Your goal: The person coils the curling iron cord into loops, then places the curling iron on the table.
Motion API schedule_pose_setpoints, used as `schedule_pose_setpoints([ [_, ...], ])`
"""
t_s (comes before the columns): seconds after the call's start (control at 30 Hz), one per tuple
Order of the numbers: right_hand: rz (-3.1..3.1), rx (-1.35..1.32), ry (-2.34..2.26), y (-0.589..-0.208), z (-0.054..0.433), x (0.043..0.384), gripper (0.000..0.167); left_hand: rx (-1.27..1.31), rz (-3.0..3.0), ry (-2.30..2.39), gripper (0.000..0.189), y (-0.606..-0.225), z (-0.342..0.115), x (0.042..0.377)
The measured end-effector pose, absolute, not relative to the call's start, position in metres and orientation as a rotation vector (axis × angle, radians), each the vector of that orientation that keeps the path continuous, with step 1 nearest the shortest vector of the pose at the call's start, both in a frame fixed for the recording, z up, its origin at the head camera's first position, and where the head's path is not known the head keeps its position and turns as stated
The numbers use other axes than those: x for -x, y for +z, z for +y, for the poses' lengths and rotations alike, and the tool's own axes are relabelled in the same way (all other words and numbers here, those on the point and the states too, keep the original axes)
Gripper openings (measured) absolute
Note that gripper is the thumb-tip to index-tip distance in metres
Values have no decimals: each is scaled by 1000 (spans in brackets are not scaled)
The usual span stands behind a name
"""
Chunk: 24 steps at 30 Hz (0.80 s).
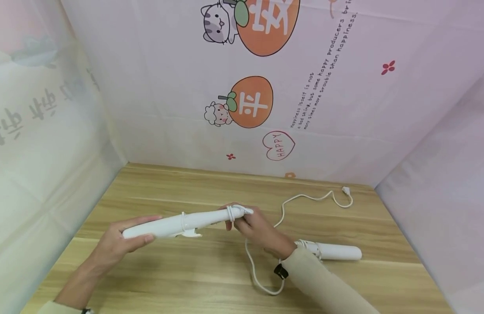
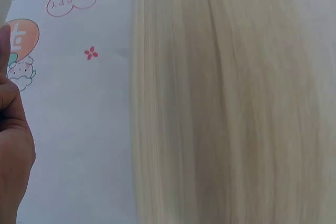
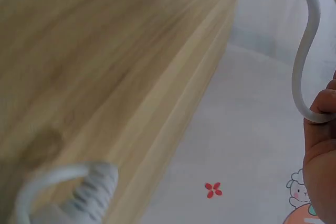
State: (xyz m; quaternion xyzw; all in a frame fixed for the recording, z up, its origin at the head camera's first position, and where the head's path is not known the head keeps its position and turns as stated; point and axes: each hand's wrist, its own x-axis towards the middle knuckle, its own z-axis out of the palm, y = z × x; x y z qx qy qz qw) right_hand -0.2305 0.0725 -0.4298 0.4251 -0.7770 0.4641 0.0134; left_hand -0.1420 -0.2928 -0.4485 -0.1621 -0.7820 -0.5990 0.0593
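A slim white hair iron [image 1: 163, 224] is held above the wooden table. My left hand [image 1: 114, 240] grips its rounded left end, with thumb and fingers on opposite sides. Halfway along, a small lever-like piece sticks out below the body. White cord [image 1: 231, 213] is looped around the right end, where my right hand [image 1: 259, 226] works. In the right wrist view, the fingers of that hand pinch a bend of the cord [image 3: 302, 72]. A ribbed cord sleeve [image 3: 94, 192] shows close to that camera. The left wrist view catches only part of my left hand [image 2: 13, 140].
A second white device [image 1: 340, 251], cord wrapped around its left part, lies on the table [image 1: 167, 279] beyond my right forearm. Loose cord [image 1: 261, 285] curves over the wood, and a plug [image 1: 345, 190] lies at the back right. Printed cloth [image 1: 167, 109] walls in the table.
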Motion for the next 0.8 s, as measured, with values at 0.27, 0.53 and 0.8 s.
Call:
schedule_pose_setpoints([
  [0.27, -2544, -1014, 1689, -432, 65, 224, 35, 317, -2363, -1682, 44, -439, -268, 142],
  [0.53, -2631, -913, 1448, -429, 66, 223, 34, 219, -2406, -1544, 46, -436, -261, 141],
  [0.8, -2731, -755, 1753, -423, 74, 221, 28, 227, -2361, -1370, 51, -434, -266, 143],
])
